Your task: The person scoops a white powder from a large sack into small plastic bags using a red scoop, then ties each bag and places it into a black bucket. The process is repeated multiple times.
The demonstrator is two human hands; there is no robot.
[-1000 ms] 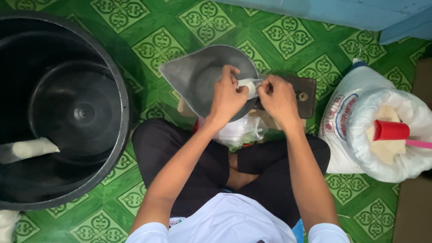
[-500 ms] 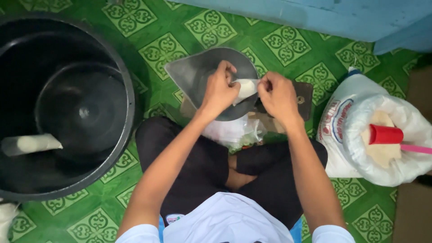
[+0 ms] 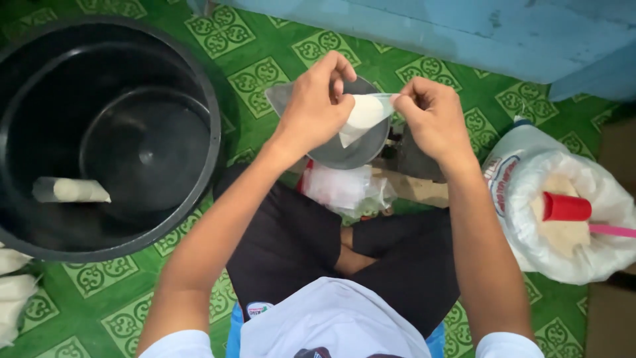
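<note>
Both hands up over the grey scale pan (image 3: pixel 344 156): left hand (image 3: pixel 317 106) and right hand (image 3: pixel 427 116) each pinch the mouth of a small clear bag of white grain (image 3: pixel 361 116), held between them. A loose pinch could, I'd say, tip grain onto the lap.

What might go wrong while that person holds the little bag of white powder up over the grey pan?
1. The small clear bag is pinched only at its top by the left hand and right hand; a slip might spill powder, though the grey pan below would probably catch most.
2. The big open sack with its red scoop sits near the right elbow and might get knocked.
</note>
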